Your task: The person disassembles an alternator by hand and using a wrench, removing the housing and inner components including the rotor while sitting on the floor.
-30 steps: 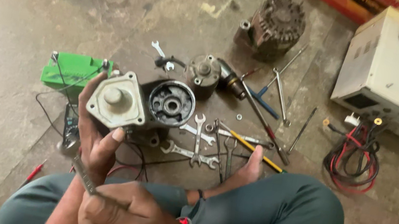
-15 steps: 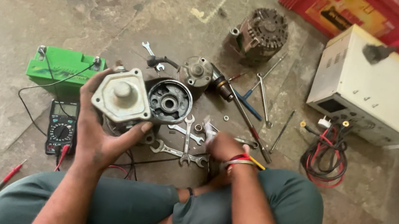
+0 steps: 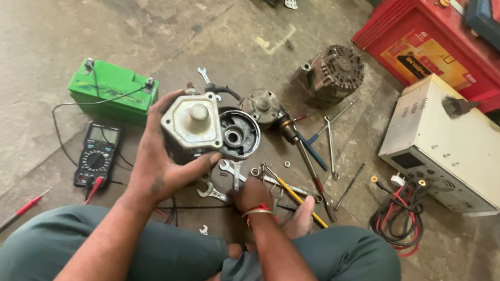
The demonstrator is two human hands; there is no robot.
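Left hand point(image 3: 156, 169) grips ribbed cast-metal motor housing point(image 3: 192, 127); right hand point(image 3: 253, 195) touches flat steel spanners point(image 3: 229, 170).

Concrete floor point(image 3: 51, 12) with spanners point(image 3: 232, 171), multimeter point(image 3: 96, 154).

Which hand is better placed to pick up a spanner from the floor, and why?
The right hand, probably. It is low on the floor among the spanners, while the left hand is raised and full, gripping the metal motor housing.
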